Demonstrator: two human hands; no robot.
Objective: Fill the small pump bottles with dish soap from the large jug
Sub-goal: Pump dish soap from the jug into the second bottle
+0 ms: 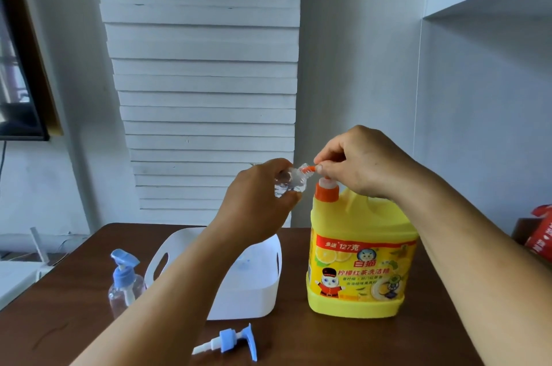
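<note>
Left hand [263, 195] grips a small clear bottle [82, 183] tipped on its side, its open neck meeting the orange spout [309, 169] of the yellow jug [358, 252] on the brown table [298, 341]. Right hand [358, 162] pinches that spout atop the jug's pump. This bottle looks barely filled, if at all. Its blue pump top [230, 341] lies loose on the table. A second small bottle [125, 288], capped, stands left of a white basket [245, 291] and looks empty, so most filling remains.
</note>
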